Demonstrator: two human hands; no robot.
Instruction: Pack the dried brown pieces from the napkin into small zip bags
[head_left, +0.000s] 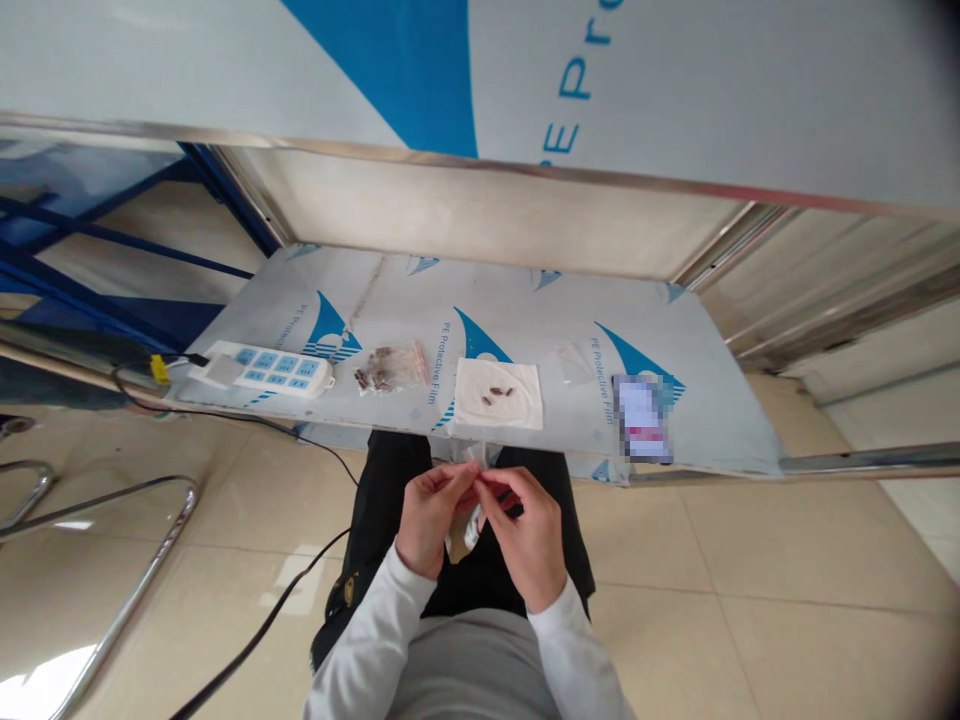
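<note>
My left hand point(429, 512) and my right hand point(531, 530) meet over my lap, just in front of the shelf edge. Thumbs and fingertips of both are pinched together on what looks like a small clear plastic bag point(478, 456), part of which shows beyond the fingers. Whether anything is inside it is hidden. On the shelf ahead lies a white cloth or tissue point(517, 405) with several small dark brown pieces point(498, 392) on it. Left of that rests a clear bag point(397, 366) of similar brown pieces. Below my hands, a white and tan object is partly covered.
A flat clear plastic bag point(571, 364) and a phone point(642, 420) lie to the right on the film-covered shelf point(495, 290). A white power strip point(274, 370) with a black cable point(259, 630) is at left. An upper panel point(712, 100) overhangs; a metal chair frame point(180, 520) stands left.
</note>
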